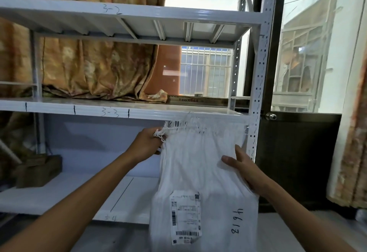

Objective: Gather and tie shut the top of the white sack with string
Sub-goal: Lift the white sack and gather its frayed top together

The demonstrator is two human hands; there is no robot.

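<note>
A white woven sack [200, 168] stands upright in front of the shelving, with a shipping label [185, 217] and handwritten digits on its lower face. Its frayed top edge [198, 126] is spread wide, not bunched. My left hand [147, 144] grips the sack's top left corner, where a short knotted bit of white string [159, 135] sticks out by the fingers. My right hand [244, 170] presses against the sack's right side lower down, thumb across the front, fingers wrapped behind the fabric.
White metal shelving [127, 112] marked 3-2, 3-3 stands right behind the sack, its perforated upright [256, 100] by the sack's right edge. Orange cloth [93, 69] hangs behind the shelves. A brown box [39, 170] sits low left. A dark door with a knob [271, 116] is at right.
</note>
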